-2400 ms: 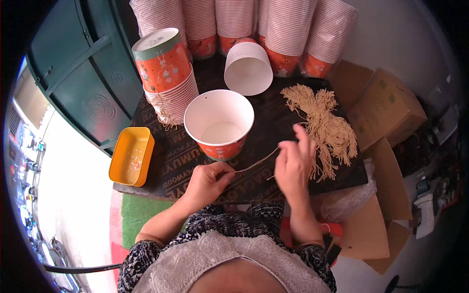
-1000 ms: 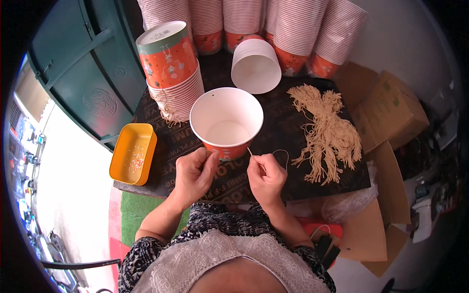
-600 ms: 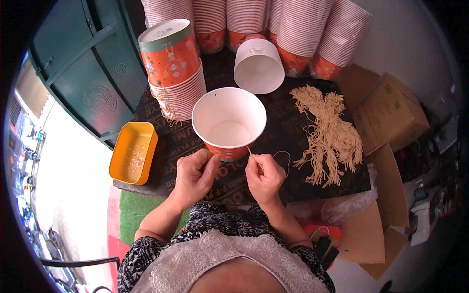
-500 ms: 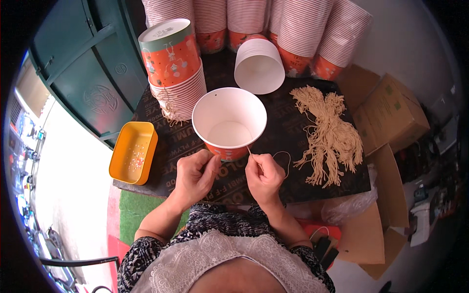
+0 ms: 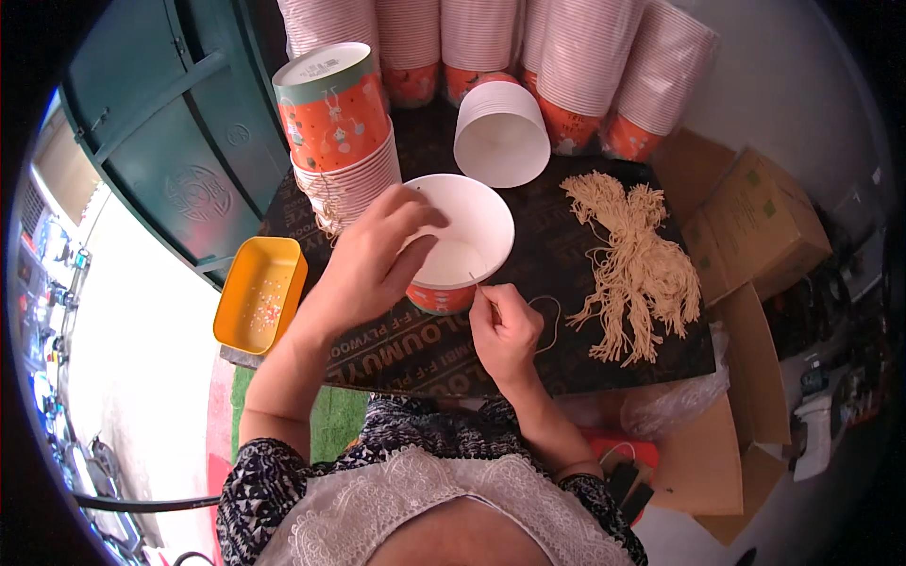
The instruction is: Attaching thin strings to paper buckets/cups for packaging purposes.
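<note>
Hands (image 5: 368, 250) (image 5: 508, 330) at tub (image 5: 479, 226), yellow tray (image 5: 274, 259) left, string bundle (image 5: 644, 269) right, stacks (image 5: 478, 38) behind

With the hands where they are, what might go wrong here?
The string shows only a short tip inside the bucket, so a tug from the right hand might draw it out. The left hand, open over the bucket's rim, might tip it. The stacked buckets look near that hand and could get knocked.

From here I see the left hand (image 5: 370, 253), thumb (image 5: 411, 260) apart from curved fingers (image 5: 408, 213). The right hand (image 5: 510, 332) pinches, wrist (image 5: 522, 379) behind fingertips (image 5: 482, 307).
</note>
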{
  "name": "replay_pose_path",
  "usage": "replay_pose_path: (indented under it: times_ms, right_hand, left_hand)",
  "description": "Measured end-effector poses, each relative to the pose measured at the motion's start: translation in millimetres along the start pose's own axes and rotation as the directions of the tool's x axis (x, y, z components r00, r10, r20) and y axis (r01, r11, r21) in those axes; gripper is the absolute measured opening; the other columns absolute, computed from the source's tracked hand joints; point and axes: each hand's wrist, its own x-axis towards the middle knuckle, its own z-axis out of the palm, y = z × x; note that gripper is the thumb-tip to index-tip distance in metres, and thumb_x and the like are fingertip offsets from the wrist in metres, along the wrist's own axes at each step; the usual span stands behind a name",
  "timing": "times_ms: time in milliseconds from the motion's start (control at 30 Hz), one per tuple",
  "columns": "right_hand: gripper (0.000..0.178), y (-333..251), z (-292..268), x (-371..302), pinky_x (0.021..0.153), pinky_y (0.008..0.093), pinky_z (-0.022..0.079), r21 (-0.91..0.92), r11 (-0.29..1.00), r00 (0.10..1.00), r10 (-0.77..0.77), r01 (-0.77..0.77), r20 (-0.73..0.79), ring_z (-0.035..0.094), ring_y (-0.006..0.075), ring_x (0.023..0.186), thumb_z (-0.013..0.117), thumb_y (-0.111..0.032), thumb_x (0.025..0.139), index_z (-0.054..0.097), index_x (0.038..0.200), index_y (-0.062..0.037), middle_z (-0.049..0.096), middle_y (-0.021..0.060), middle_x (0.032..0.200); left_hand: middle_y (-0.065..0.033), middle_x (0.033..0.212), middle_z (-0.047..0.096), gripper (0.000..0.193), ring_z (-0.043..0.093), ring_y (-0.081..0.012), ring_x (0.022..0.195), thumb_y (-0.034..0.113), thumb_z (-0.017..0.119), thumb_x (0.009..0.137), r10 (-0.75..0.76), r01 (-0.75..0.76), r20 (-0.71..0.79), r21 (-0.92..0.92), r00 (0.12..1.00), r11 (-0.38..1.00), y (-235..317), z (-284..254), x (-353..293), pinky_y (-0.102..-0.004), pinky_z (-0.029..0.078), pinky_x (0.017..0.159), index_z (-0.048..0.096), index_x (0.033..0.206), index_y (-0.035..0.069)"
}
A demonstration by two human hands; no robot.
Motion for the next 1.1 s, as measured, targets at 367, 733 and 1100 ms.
replay_pose_path:
  times_ms: [367, 733, 1100]
  right_hand:
    - [0.009, 1, 2, 4, 0.051, 0.0274, 0.044, 0.003, 1.0, 1.0, 0.002, -0.002, 0.006, 0.055, 0.0112, 0.054, 0.066, 0.007, 0.085, 0.06, 0.082, 0.0009, 0.059, 0.0105, 0.064]
    - [0.011, 0, -24, 1, 0.057, 0.0227, 0.042, 0.34, 0.77, 0.835, 0.44, -0.54, 0.329, 0.049, 0.0027, 0.066, 0.061, -0.009, 0.096, 0.062, 0.09, 0.0012, 0.058, -0.0019, 0.073]
    - [0.013, 1, -21, -1, 0.057, 0.0224, 0.04, 0.374, 0.732, 0.815, 0.442, -0.569, 0.375, 0.048, 0.0026, 0.066, 0.06, -0.011, 0.097, 0.062, 0.091, 0.0006, 0.057, -0.0029, 0.073]
  left_hand:
    - [-0.0161, 0.093, 0.07, 0.025, 0.065, -0.0324, 0.089, 0.01, 0.063, 0.085, -0.073, 0.205, 0.756, -0.082, 0.65, 0.975, -31, 22, 37, -0.037, 0.05, 0.082, 0.068, 0.106, -0.001]
    - [-0.008, 0.069, 0.066, 0.014, 0.062, -0.0146, 0.06, 0.011, 0.064, 0.087, -0.401, 0.44, 0.473, 0.032, 0.785, 0.898, 8, 27, 12, -0.0291, 0.05, 0.057, 0.069, 0.086, -0.003]
    - [-0.0178, 0.084, 0.071, 0.029, 0.069, -0.0285, 0.079, 0.011, 0.06, 0.085, -0.337, 0.365, 0.5, 0.044, 0.798, 0.93, 0, 25, 6, -0.0399, 0.053, 0.074, 0.069, 0.111, 0.003]
